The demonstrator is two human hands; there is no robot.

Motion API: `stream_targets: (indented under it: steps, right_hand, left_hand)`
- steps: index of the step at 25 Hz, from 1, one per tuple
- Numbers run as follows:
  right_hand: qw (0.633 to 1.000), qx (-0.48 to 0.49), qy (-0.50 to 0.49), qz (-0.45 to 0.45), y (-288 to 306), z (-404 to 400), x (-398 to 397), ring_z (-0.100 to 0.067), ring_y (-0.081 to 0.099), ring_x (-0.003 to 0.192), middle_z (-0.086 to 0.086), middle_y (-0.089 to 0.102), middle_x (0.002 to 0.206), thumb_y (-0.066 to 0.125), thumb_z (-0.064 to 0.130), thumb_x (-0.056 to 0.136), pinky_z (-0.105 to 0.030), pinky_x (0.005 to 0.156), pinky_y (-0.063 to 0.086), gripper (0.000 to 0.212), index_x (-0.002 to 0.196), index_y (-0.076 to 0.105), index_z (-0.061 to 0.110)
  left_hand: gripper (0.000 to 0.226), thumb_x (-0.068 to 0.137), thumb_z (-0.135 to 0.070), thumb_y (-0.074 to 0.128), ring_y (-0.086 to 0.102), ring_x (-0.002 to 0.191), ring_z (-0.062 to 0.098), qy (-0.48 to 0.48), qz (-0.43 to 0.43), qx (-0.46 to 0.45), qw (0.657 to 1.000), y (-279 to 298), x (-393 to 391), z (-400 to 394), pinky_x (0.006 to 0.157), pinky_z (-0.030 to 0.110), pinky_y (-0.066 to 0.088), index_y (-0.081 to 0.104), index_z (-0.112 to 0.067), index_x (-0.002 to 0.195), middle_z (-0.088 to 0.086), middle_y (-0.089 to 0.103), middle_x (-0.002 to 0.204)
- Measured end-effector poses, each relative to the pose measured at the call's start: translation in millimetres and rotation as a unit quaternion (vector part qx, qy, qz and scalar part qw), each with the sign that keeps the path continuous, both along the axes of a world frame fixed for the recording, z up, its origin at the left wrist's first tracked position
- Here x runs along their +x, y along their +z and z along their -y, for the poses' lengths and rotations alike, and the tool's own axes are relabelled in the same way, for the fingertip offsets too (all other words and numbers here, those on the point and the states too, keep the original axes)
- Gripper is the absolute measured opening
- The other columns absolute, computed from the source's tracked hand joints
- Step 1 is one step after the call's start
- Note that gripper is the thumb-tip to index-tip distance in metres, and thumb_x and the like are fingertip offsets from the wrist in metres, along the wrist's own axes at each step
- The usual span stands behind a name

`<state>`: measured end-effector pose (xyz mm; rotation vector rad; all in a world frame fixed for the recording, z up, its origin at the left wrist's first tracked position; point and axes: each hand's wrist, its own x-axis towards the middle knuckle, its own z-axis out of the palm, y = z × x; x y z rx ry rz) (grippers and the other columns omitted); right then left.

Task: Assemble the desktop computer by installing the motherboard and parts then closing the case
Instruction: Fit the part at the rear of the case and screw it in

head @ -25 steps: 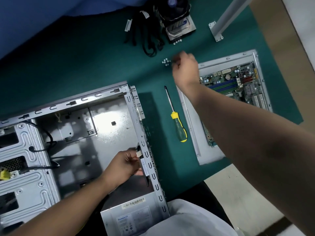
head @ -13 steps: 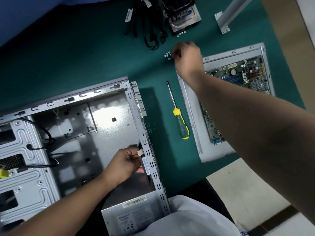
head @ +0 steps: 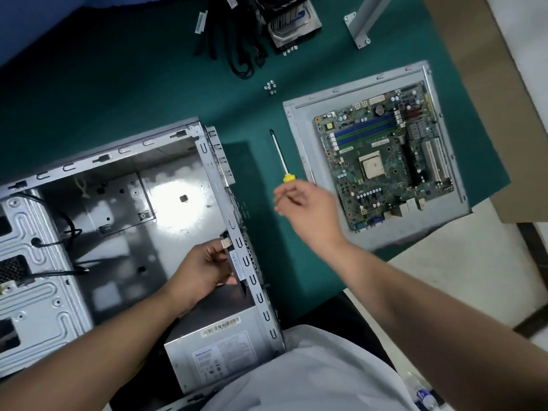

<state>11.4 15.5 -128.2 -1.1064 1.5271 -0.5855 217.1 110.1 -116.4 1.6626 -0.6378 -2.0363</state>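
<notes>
we see the case (head: 98, 221) lying open on its side on the green mat (head: 118, 93), w/ the psu (head: 219, 351) in its near corner. the left hand (head: 204, 268) is inside the case at the rear wall, fingers curled round a thin dark part (head: 237, 268) held against that wall; a small white connector (head: 226, 242) shows just above the fingertips. we can't tell what the part is.

the right hand (head: 308, 215) is over the mat between case and panel, fingers loosely curled, thumb and forefinger pinched close. whether sth small sits in the pinch, we can't tell. it is above the handle of the screwdriver (head: 280, 158), hiding most of it; only the yellow collar and the shaft show, tip pointing away from us. we can't tell if the hand touches the handle.

the mobo (head: 382, 158) lies apart from the case, on a grey side panel (head: 299, 134) to the right, cpu socket bare, blue ram slots toward the far side. a small cluster of screws (head: 270, 87) lies on the mat beyond the screwdriver tip. further off: black cables (head: 237, 46), a heatsink (head: 284, 19) w/ more screws beside it, and a grey bracket (head: 360, 25).
</notes>
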Motion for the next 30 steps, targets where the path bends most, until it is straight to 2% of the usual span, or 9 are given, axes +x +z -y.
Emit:
stream_targets:
  steps: [2, 5, 7, 11, 18, 22, 27, 30]
  right_hand:
    - [0.998, 0.044, -0.019, 0.046, -6, -32, -4, -0.018, 0.074, 0.078, 0.0, 0.077, 0.085, 0.069, 0.007, 0.088, -0.037, 0.082, 0.061, 0.022, 0.087, 0.072, 0.028]
    - [0.994, 0.087, -0.031, 0.062, -18, -64, -3, -0.02, 0.075, 0.078, 0.001, 0.077, 0.085, 0.072, 0.004, 0.089, -0.038, 0.08, 0.062, 0.03, 0.083, 0.076, 0.033]
    - [0.99, 0.117, -0.038, 0.073, -22, -75, -4, -0.021, 0.076, 0.079, 0.0, 0.078, 0.085, 0.072, 0.004, 0.089, -0.038, 0.08, 0.062, 0.033, 0.081, 0.079, 0.036]
    - [0.974, 0.175, -0.061, 0.131, -26, -82, -5, -0.022, 0.077, 0.081, -0.005, 0.079, 0.089, 0.071, -0.002, 0.089, -0.027, 0.076, 0.061, 0.031, 0.082, 0.081, 0.026]
    - [0.965, 0.199, -0.055, 0.162, -26, -77, -1, -0.02, 0.075, 0.075, -0.007, 0.077, 0.083, 0.073, -0.003, 0.089, -0.026, 0.075, 0.06, 0.018, 0.087, 0.076, 0.015]
    - [0.96, 0.214, -0.027, 0.18, -28, -73, 3, -0.018, 0.073, 0.074, -0.004, 0.075, 0.081, 0.073, 0.001, 0.09, -0.026, 0.075, 0.06, 0.024, 0.08, 0.077, 0.022]
    - [0.97, 0.187, 0.021, 0.155, -33, -71, 7, -0.017, 0.066, 0.075, -0.006, 0.075, 0.081, 0.077, 0.013, 0.084, -0.043, 0.085, 0.06, 0.015, 0.082, 0.079, 0.027]
    - [0.97, 0.187, 0.033, 0.154, -34, -71, 8, -0.015, 0.065, 0.075, -0.005, 0.075, 0.083, 0.079, 0.015, 0.084, -0.041, 0.085, 0.059, 0.013, 0.083, 0.08, 0.028]
  left_hand:
    - [0.028, 0.084, 0.03, 0.057, 0.075, 0.068, 0.018, 0.002, 0.015, 0.002, 1.0, 0, -2, 1, 0.06, 0.03, 0.062, 0.068, 0.005, 0.093, 0.01, 0.077, 0.075]
    - [0.021, 0.087, 0.028, 0.054, 0.072, 0.06, 0.015, -0.003, 0.038, -0.002, 0.999, 2, -4, 1, 0.056, 0.026, 0.06, 0.065, 0.013, 0.097, 0.008, 0.076, 0.07]
    - [0.016, 0.089, 0.026, 0.054, 0.069, 0.053, 0.014, -0.009, 0.048, -0.004, 0.999, 4, -5, 1, 0.049, 0.022, 0.054, 0.065, 0.015, 0.092, 0.008, 0.074, 0.065]
    - [0.022, 0.09, 0.024, 0.054, 0.065, 0.046, 0.011, -0.018, 0.051, -0.017, 0.998, 7, -7, 2, 0.044, 0.017, 0.048, 0.067, 0.008, 0.08, 0.006, 0.072, 0.06]
    - [0.026, 0.09, 0.024, 0.055, 0.064, 0.049, 0.013, -0.023, 0.049, -0.03, 0.998, 3, -2, 1, 0.048, 0.022, 0.051, 0.066, 0.006, 0.074, 0.009, 0.071, 0.062]
    - [0.03, 0.089, 0.023, 0.057, 0.066, 0.052, 0.014, -0.02, 0.056, -0.033, 0.998, 1, -2, 0, 0.047, 0.023, 0.051, 0.069, 0.001, 0.073, 0.009, 0.072, 0.065]
    - [0.04, 0.088, 0.022, 0.059, 0.072, 0.061, 0.013, -0.007, 0.05, -0.036, 0.998, 3, -4, 2, 0.054, 0.021, 0.056, 0.076, -0.01, 0.072, 0.005, 0.075, 0.069]
    - [0.031, 0.087, 0.022, 0.058, 0.072, 0.061, 0.011, -0.013, 0.056, -0.043, 0.997, 4, -4, 2, 0.055, 0.021, 0.056, 0.073, -0.003, 0.078, 0.004, 0.076, 0.068]
